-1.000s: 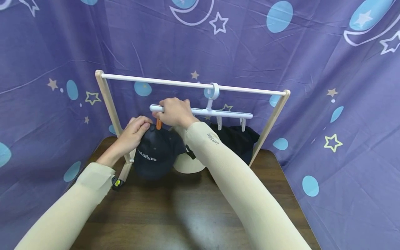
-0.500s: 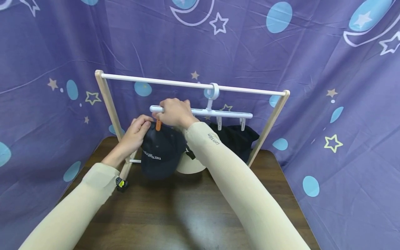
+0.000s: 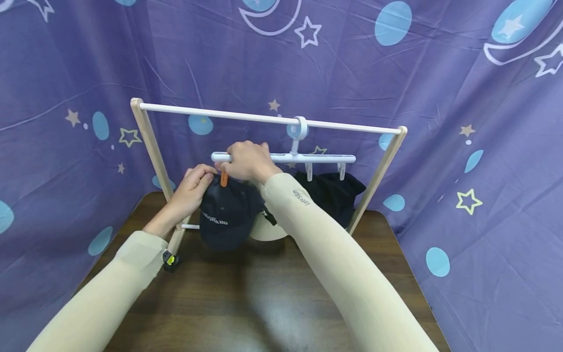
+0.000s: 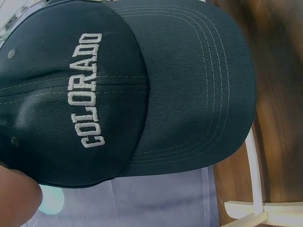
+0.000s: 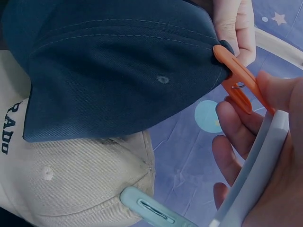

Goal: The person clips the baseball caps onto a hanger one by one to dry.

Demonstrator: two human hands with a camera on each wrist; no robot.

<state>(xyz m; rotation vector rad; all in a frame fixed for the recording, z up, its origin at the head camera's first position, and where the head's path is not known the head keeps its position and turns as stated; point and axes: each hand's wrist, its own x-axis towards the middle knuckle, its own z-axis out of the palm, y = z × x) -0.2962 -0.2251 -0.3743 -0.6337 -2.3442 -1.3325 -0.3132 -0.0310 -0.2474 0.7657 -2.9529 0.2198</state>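
In the head view my left hand (image 3: 189, 190) holds a navy baseball cap (image 3: 230, 215) lettered COLORADO by the top of its crown, brim hanging down. My right hand (image 3: 248, 160) reaches across the left end of a pale-blue clip hanger (image 3: 327, 159). Thumb and finger pinch an orange clip (image 5: 239, 73), seen in the right wrist view, whose tip sits at the edge of the navy cap close to my left fingers. The left wrist view shows the navy cap's front (image 4: 109, 94) with my left fingertip at its edge.
A beige cap (image 5: 85, 179) hangs behind from a mint clip (image 5: 151, 210). Further right a black cap (image 3: 338, 195) hangs from white clips (image 3: 309, 172). The hanger hooks on the white rail (image 3: 211, 114) of a wooden rack (image 3: 151, 142), standing on a brown table (image 3: 264, 298).
My left hand has shifted slightly right with the navy cap, bringing its crown under the orange clip. The hanger's left end has dipped a little; my right hand stays on it.
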